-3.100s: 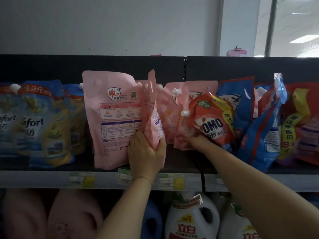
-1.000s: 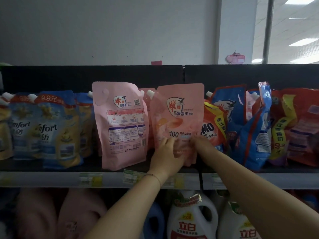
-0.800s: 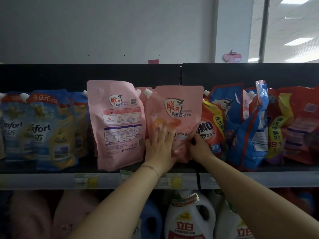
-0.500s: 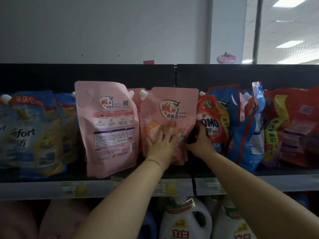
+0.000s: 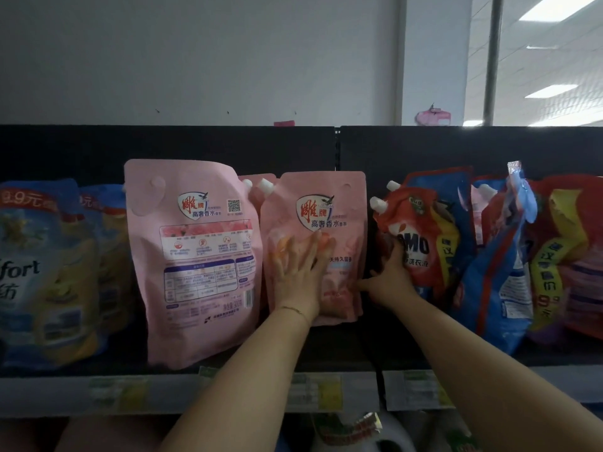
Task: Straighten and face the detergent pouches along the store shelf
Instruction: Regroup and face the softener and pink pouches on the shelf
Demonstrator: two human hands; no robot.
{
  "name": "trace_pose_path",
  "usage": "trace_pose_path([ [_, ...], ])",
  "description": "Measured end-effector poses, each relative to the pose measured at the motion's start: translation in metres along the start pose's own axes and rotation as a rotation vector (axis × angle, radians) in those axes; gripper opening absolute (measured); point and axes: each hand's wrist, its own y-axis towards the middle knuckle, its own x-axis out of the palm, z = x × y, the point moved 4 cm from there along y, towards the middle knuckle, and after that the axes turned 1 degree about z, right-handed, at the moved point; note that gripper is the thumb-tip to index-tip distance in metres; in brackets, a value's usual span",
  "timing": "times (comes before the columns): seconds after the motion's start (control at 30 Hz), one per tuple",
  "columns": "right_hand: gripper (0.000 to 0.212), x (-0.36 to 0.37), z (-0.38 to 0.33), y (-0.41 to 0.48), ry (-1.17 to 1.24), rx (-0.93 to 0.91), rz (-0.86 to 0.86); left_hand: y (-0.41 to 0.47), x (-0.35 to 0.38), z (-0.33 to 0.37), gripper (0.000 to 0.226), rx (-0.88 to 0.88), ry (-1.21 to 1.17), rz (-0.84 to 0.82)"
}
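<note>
A pink detergent pouch stands front-facing at the middle of the shelf. My left hand lies flat on its front, fingers straight and spread. To its left a larger pink pouch stands with its back label outward, tilted slightly. My right hand is in the dark gap to the right of the front-facing pouch. Its thumb touches that pouch's right edge and its fingers press against the left side of a red OMO pouch, which leans to the right.
Blue and yellow Comfort pouches fill the shelf's left end. Leaning blue pouches and red ones crowd the right end. The shelf lip carries price tags. White detergent jugs stand on the shelf below.
The pink pouch has been turned front-facing and pushed upright. My right hand has moved into the gap, and the OMO pouch has shifted right, away from the pink pouch.
</note>
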Motion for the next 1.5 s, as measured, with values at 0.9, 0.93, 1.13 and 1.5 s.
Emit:
trace_pose_path([
  [0.9,0.033,0.034,-0.037,-0.067,-0.353,-0.085,0.046,-0.045,-0.037,-0.017,0.076,0.25,-0.261,-0.051],
  [0.93,0.027,0.039,-0.041,-0.071,-0.35,-0.107,0.033,-0.05,-0.046,-0.022,0.069,0.254,-0.278,-0.008],
  [1.13,0.018,0.086,-0.068,-0.107,-0.317,-0.165,-0.168,-0.095,-0.095,-0.071,0.057,0.105,-0.085,0.548],
  [1.5,0.065,0.156,-0.101,-0.159,-0.28,-0.123,-0.504,-0.14,-0.077,-0.157,0.059,-0.708,-0.913,0.201],
])
